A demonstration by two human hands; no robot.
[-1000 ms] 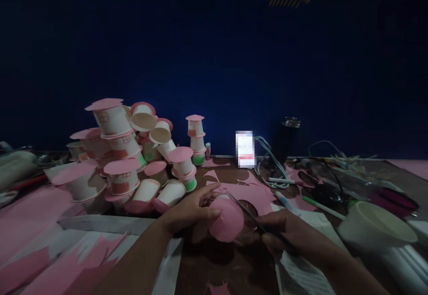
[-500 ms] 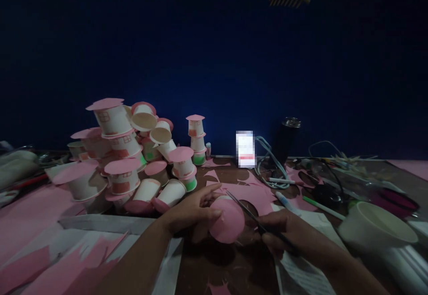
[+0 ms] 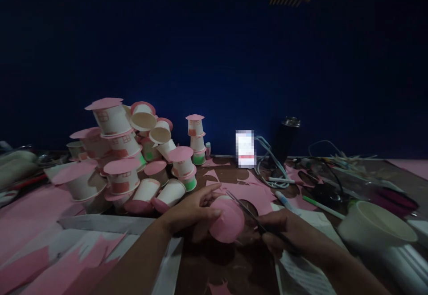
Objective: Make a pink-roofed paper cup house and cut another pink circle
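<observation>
My left hand [image 3: 191, 209] holds a paper cup with a pink paper disc [image 3: 228, 220] on its bottom, tilted on its side above the brown table [image 3: 234, 263]. My right hand [image 3: 284, 232] grips a pair of scissors [image 3: 245, 211]; the blades lie against the right upper edge of the pink disc. The scene is dim and the blade tips are hard to make out.
A heap of paper cups with pink lids [image 3: 127, 152] fills the left back. Pink paper sheets [image 3: 30, 223] and scraps [image 3: 254, 192] lie around. A white empty cup [image 3: 374, 228] stands at right, with pens [image 3: 321, 206], cables [image 3: 270, 165] and a dark flask [image 3: 287, 136] behind.
The scissors' blades have slid slightly along the pink disc's edge. Both hands stay almost where they were.
</observation>
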